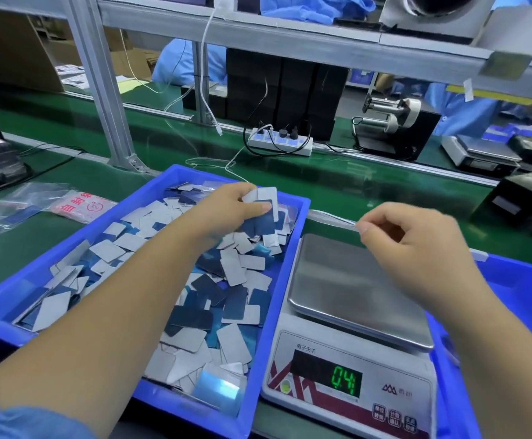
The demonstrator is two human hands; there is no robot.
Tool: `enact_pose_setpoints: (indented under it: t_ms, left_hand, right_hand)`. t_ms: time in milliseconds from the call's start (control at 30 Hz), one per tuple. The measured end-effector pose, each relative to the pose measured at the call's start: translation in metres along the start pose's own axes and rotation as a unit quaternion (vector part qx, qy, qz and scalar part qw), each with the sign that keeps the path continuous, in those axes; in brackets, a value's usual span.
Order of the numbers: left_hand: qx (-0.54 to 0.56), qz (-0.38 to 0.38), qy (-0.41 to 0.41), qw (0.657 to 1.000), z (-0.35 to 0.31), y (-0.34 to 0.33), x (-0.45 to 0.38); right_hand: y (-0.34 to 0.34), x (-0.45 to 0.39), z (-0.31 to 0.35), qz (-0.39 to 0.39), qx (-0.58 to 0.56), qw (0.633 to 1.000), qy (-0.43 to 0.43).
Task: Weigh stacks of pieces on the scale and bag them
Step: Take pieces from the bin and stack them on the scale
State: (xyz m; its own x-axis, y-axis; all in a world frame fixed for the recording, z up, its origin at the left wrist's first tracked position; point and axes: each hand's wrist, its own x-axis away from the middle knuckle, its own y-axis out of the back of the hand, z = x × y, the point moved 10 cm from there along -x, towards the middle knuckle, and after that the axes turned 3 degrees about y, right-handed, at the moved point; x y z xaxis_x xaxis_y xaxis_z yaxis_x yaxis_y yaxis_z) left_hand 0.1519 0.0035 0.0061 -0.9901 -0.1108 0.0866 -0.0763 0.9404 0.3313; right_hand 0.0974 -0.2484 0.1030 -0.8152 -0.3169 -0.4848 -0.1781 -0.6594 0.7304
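Blue tray [285, 248] filling the lower left of the frame, heaped with loose blue and white pieces [233, 274], within easy reach for gathering. Right beside it at lower centre, scale [350, 315], pan bare, readout near zero, ready for a stack. Spare bags [77, 202] at mid left, probably kept close for bagging. Left hand [226, 207] at centre pinching a few pieces above the heap. Right hand [413, 239], fingers curled, pinching something thin and clear over the pan.

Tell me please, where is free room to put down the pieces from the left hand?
The scale pan is bare, bordered by the blue tray on its left and another blue bin on its right. The green belt behind both is open. The tray is crowded with pieces. The left hand grips several.
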Motion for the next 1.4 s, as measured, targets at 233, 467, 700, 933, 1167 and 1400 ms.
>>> enact_pose_setpoints:
  t_ms: [233, 467, 700, 933, 1167, 1400]
  left_hand:
    - [-0.016, 0.129, -0.09, 0.987, -0.057, -0.091, 0.029]
    - [-0.248, 0.162, -0.187, 0.937, -0.066, -0.157, 0.048]
    - [-0.319, 0.11, -0.228, 0.913, -0.061, -0.151, 0.04]
    - [-0.042, -0.084, -0.14, 0.986, -0.029, -0.055, 0.008]
    - [-0.037, -0.12, -0.05, 0.991, -0.001, -0.035, 0.0]
    - [-0.259, -0.018, 0.016, 0.965, 0.012, -0.055, -0.001]
  right_hand:
    - [0.026, 0.008, -0.039, -0.049, -0.063, 0.994, -0.075]
    - [0.001, 0.016, -0.091, -0.037, -0.069, 0.984, -0.158]
    - [-0.005, 0.017, -0.092, -0.026, -0.051, 0.987, -0.153]
    - [-0.006, 0.02, -0.092, -0.016, -0.05, 0.986, -0.156]
    - [-0.012, 0.021, -0.084, 0.0, -0.06, 0.988, -0.141]
    - [-0.013, 0.021, -0.082, 0.009, -0.059, 0.989, -0.135]
